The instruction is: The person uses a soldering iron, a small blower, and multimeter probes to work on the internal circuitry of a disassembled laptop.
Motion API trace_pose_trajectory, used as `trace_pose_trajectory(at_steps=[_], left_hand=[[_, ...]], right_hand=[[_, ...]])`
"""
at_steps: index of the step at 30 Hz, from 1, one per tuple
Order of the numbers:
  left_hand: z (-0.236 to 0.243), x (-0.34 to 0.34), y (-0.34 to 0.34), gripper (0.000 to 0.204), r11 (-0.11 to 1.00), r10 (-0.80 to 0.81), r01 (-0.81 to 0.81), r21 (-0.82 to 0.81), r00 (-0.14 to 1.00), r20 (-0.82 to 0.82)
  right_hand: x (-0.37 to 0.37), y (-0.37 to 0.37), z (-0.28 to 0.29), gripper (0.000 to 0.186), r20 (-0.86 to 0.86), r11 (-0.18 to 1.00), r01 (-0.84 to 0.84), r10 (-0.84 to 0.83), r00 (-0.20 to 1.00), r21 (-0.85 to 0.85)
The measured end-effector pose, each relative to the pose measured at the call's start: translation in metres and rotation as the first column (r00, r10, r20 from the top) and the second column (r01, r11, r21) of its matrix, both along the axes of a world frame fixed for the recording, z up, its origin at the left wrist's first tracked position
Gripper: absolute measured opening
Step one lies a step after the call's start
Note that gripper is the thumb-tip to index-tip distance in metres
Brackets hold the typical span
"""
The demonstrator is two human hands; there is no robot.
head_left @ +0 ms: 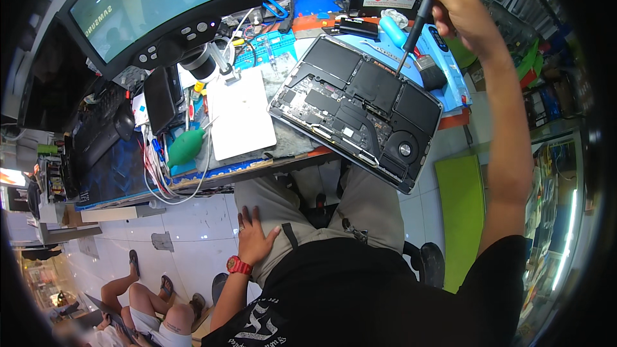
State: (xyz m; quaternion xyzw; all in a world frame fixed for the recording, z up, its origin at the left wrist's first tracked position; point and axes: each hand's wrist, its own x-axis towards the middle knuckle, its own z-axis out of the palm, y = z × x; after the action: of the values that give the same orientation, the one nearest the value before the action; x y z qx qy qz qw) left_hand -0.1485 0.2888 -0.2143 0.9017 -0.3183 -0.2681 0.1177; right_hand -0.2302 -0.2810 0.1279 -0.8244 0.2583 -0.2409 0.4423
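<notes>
An opened laptop (315, 101) lies at a slant on the workbench, its near right corner jutting over the front edge. Black battery packs (376, 83), circuit boards and a round fan (405, 150) are exposed inside it. Raised at the upper right, my right hand (466, 19) grips a dark screwdriver (419, 24) with a teal end. Its thin shaft slants down to the laptop's far edge by the batteries; whether the tip sits in a screw is too small to tell. My left hand (256, 241) rests on my left thigh, fingers spread, holding nothing.
Beyond the laptop lie a brush (429, 72) and a light blue tray (456, 83). A white pad (241, 115), a green air blower (186, 148) and a phone (159, 99) are to its left. A screen (154, 6) overhangs the bench. Another person (151, 308) sits lower left.
</notes>
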Motion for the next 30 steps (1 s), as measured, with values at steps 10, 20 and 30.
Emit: trace_pose_trajectory(at_steps=[10,20,30], left_hand=[[-0.004,-0.001,0.004,0.102,1.000,0.023,-0.023,0.008,1.000,-0.007],[-0.003,0.002,0.001,0.106,1.000,0.010,-0.010,0.014,1.000,0.010],[0.064,0.015,-0.037,0.031,0.953,-0.134,0.170,-0.252,0.979,0.152]], right_hand=[[-0.005,0.041,-0.110,0.013,0.479,0.496,-0.342,-0.179,0.859,0.798],[-0.006,0.038,-0.136,0.027,0.615,0.331,-0.545,-0.159,0.773,0.771],[-0.009,0.006,-0.182,0.030,0.595,0.384,-0.516,-0.115,0.796,0.765]])
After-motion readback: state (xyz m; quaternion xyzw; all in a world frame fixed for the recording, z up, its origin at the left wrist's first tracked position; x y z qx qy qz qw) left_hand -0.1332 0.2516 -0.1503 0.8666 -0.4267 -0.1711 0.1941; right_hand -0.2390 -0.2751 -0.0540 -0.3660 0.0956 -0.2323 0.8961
